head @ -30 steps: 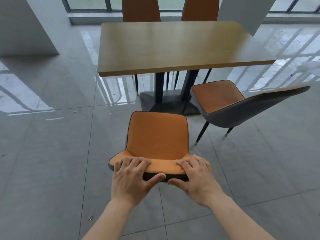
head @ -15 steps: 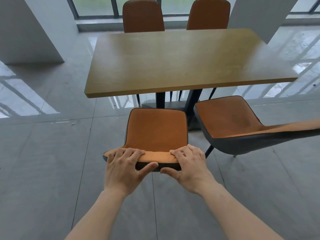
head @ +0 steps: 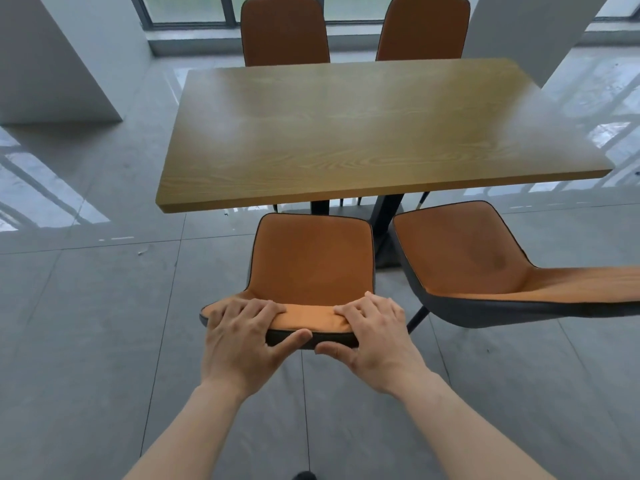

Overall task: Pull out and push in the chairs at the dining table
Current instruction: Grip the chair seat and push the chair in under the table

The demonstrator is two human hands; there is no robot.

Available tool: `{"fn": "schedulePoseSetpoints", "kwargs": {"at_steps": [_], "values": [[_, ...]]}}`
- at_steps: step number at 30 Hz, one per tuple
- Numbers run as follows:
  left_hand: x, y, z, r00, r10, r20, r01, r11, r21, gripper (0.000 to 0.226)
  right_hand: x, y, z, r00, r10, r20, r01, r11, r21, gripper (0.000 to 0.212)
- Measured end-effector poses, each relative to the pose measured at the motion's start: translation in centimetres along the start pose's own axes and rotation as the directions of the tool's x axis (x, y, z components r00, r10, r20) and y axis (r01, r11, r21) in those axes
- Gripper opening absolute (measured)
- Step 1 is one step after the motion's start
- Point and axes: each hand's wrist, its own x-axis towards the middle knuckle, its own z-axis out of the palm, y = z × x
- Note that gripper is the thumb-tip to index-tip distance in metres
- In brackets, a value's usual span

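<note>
An orange chair [head: 311, 258] with a dark grey shell stands right below me, facing the wooden dining table [head: 363, 133]. My left hand [head: 242, 337] and my right hand [head: 375, 336] both grip the top of its backrest, fingers over the front, thumbs on the back. The front edge of its seat just reaches the table's near edge. A second orange chair [head: 467, 258] stands to its right, turned aside, seat outside the table.
Two more orange chairs [head: 285, 29] [head: 424, 27] stand pushed in at the table's far side. The table's black pedestal [head: 384, 216] is under the middle. White pillars [head: 52, 64] rise at the left and at the right. Grey tiled floor surrounds everything.
The held chair has slid forward toward the table, its seat front now at the table's edge. I have stepped closer with it. Both hands keep the same grip.
</note>
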Motion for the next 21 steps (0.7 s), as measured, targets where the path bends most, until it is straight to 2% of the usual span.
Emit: {"fn": "schedulePoseSetpoints", "kwargs": {"at_steps": [4, 10, 13, 15, 21], "values": [[0.1, -0.2, -0.5, 1.0, 0.018, 0.017, -0.018, 1.0, 0.013, 0.083, -0.3, -0.8, -0.8, 0.998, 0.03, 0.052, -0.029, 0.999, -0.033, 0.105], [1.4, -2.4, -1.5, 0.984, 0.172, 0.05, -0.172, 0.985, 0.0, 0.094, -1.5, -2.3, -1.1, 0.994, 0.102, 0.027, -0.102, 0.994, -0.028, 0.102], [2.0, -3.0, -1.1, 0.984, 0.145, 0.108, -0.147, 0.989, 0.009, 0.097, -1.6, -2.4, 0.0, 0.992, 0.117, -0.05, -0.117, 0.993, 0.007, 0.104], [2.1, -2.9, -0.9, 0.988, 0.132, 0.079, -0.134, 0.991, 0.026, 0.095, -1.1, -1.9, 0.4, 0.991, 0.108, -0.085, -0.105, 0.994, 0.034, 0.101], [1.6, -1.8, -0.8, 0.995, 0.092, 0.028, -0.093, 0.995, 0.036, 0.096, -0.8, -0.8, 0.4, 0.996, 0.062, -0.063, -0.06, 0.998, 0.023, 0.103]]}}
